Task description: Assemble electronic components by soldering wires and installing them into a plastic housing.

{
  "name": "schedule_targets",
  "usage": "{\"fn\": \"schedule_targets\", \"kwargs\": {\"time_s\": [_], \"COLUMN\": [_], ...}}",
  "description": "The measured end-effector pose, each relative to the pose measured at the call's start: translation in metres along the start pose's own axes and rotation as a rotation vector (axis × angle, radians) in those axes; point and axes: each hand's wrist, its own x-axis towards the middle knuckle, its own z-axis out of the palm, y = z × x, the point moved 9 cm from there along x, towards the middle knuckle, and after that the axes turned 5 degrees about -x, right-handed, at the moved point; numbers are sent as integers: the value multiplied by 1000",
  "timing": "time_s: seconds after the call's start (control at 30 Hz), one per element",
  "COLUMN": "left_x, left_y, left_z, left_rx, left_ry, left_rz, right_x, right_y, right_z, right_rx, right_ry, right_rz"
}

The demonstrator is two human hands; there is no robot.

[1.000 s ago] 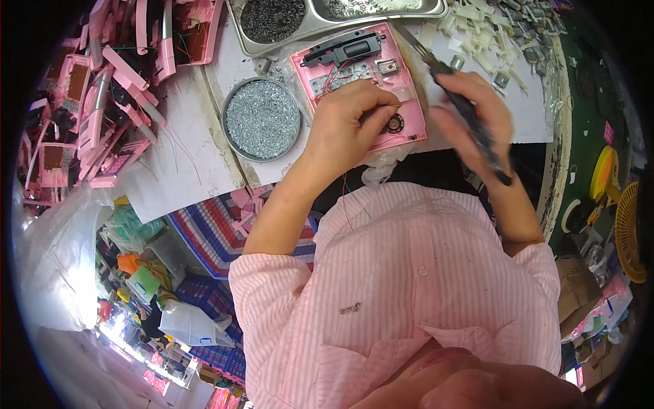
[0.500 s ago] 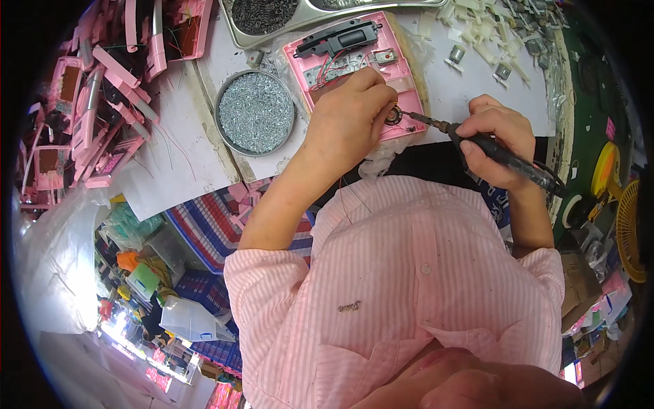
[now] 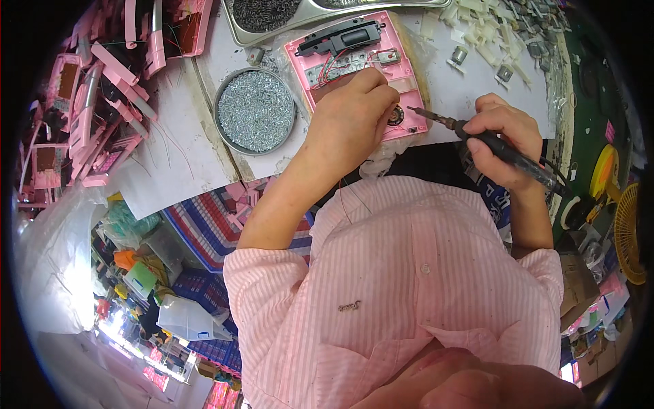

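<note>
My right hand (image 3: 507, 133) grips a soldering iron (image 3: 504, 153) by its black handle. Its thin tip points left and stands just above the lower right of a pink plastic housing (image 3: 403, 71). Over the housing's lower left lies my left hand (image 3: 351, 112), thumb and fingers pinched beside a small round speaker-like part (image 3: 396, 116). What that pinch holds is hidden. Inside the housing are a long black part (image 3: 347, 39), a grey metal plate (image 3: 334, 69), a small metal motor (image 3: 389, 57) and thin red wires.
Left of the housing stands a round tin (image 3: 253, 112) of small silver screws. A metal tray (image 3: 272, 31) with dark springs lies behind. Pink housings (image 3: 88, 123) pile up at far left. White plastic pieces and small motors (image 3: 504, 71) lie at right, near a yellow fan (image 3: 630, 232).
The soldering iron has drawn back slightly, its tip lifting away from the round part. More of that part now shows. My left hand stays almost where it was.
</note>
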Motion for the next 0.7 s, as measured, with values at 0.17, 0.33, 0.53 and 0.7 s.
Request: {"fn": "schedule_targets", "kwargs": {"time_s": [0.17, 0.33, 0.53, 0.7], "left_x": [-1, -4, -4, -2], "left_y": [1, 6, 14, 21], "left_z": [-1, -2, 4, 7], "left_rx": [28, 78, 282, 391], "left_ry": [-13, -77, -194, -231], "left_rz": [8, 21, 46, 44], "right_x": [-4, -2, 0, 3], "right_y": [3, -2, -3, -3], "right_z": [-12, -12, -2, 5], "right_rx": [49, 55, -10, -14], "right_ry": [55, 40, -28, -76], "right_rz": [32, -15, -25, -35]}}
